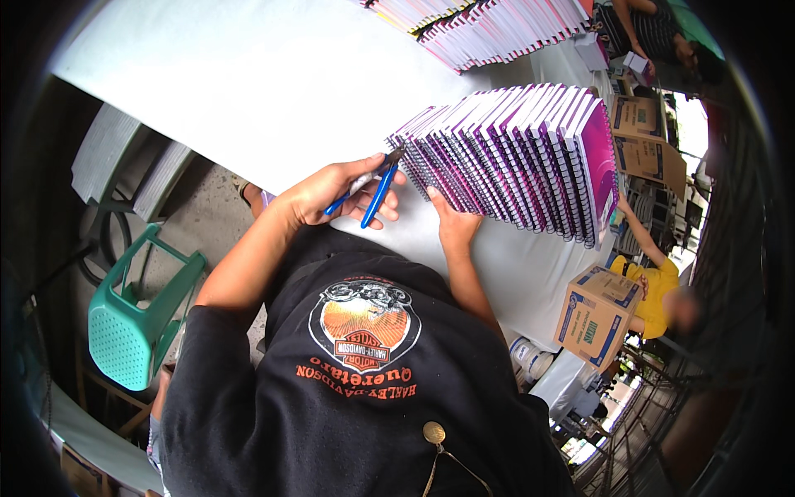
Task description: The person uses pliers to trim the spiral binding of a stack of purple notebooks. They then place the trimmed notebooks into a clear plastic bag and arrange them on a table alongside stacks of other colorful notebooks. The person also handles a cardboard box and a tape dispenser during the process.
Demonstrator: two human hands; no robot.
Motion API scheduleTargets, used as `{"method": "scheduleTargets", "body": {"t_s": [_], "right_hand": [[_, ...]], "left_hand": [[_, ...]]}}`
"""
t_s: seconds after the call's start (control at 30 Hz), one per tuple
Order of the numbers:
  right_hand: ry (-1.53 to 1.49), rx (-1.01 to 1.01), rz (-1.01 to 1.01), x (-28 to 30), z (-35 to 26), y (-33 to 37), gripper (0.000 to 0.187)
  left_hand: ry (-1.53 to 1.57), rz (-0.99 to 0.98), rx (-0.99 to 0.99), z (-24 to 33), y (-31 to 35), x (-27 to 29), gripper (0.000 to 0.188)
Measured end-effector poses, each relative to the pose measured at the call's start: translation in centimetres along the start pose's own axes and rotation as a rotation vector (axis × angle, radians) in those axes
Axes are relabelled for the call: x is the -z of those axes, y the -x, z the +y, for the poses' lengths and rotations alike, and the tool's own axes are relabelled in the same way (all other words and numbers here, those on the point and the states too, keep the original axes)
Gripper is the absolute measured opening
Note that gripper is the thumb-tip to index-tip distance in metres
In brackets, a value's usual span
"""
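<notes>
My left hand [352,195] is closed around pliers with blue handles [380,195]. The pliers' dark jaws reach the spiral bindings at the near left end of a long row of spiral notebooks [505,161]. These have purple covers and white pages, and stand packed with their wire coils toward me. My right hand [455,222] grips the lower edge of the row, just right of the pliers. Its thumb lies against the coils, while its other fingers are mostly hidden by the notebooks.
The white table [248,91] carries another notebook row [505,33] at the far side. A green stool [137,311] stands left. Cardboard boxes [600,315] are at right, near a person in a yellow shirt [650,290]. Another person [642,29] is at far right.
</notes>
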State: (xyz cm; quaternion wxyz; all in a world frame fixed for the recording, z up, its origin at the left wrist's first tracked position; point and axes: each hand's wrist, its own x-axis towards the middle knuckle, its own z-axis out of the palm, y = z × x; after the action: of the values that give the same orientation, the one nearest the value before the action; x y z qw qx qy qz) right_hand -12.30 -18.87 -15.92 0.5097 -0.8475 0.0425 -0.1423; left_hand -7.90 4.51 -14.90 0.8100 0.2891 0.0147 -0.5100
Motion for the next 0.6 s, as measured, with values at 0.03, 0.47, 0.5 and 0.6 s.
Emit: {"method": "scheduleTargets", "body": {"t_s": [0.03,0.47,0.5,0.6], "right_hand": [[-0.001,-0.010,-0.001,-0.1,0.0,0.0,0.041],[0.053,0.095,0.027,-0.2,0.1,0.0,0.055],[0.032,0.103,0.014,-0.3,-0.1,0.0,0.055],[0.146,0.165,0.057,-0.2,0.6,0.0,0.058]], "left_hand": [[0.059,-0.022,0.014,0.0,-0.2,0.2,0.053],[-0.322,0.205,-0.039,-0.6,-1.0,0.0,0.047],[-0.167,0.135,0.007,-0.5,-0.8,0.6,0.049],[0.064,-0.002,0.002,-0.3,-0.8,1.1,0.052]]}}
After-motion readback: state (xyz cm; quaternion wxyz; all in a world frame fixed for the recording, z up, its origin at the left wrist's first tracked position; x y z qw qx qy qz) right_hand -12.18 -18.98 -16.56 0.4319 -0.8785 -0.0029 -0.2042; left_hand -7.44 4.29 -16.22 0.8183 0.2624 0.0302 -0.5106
